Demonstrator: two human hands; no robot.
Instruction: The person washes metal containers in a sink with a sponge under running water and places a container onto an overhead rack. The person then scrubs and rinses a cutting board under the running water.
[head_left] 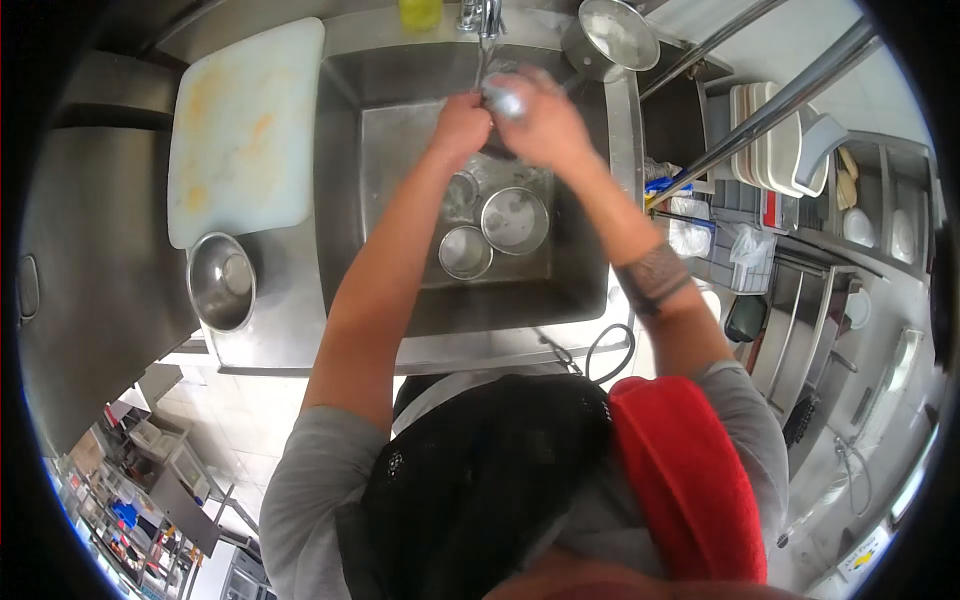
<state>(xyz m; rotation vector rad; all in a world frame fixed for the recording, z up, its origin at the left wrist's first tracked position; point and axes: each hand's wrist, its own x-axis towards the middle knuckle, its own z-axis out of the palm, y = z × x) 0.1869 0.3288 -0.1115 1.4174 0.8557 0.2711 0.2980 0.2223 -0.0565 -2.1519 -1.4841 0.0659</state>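
Under the tap [489,22] at the back of the sink, my two hands are close together. My left hand [465,128] is closed, its fingers wrapped around something mostly hidden. My right hand [545,122], blurred by motion, is closed around a shiny silvery thing [506,102] whose kind is unclear. A dark patch shows just beneath the hands. Below them, in the steel sink [390,290], are a larger round metal container [514,221] and a smaller one [466,252], both with suds or water inside. Another round piece [460,195] lies partly behind my left forearm.
Left of the sink lies a stained white cutting board [245,130], with a steel bowl [221,282] at its lower edge. A metal pot [612,40] stands at the back right corner. A yellow container [420,12] is behind the sink. Metal rails [770,105] cross the right side.
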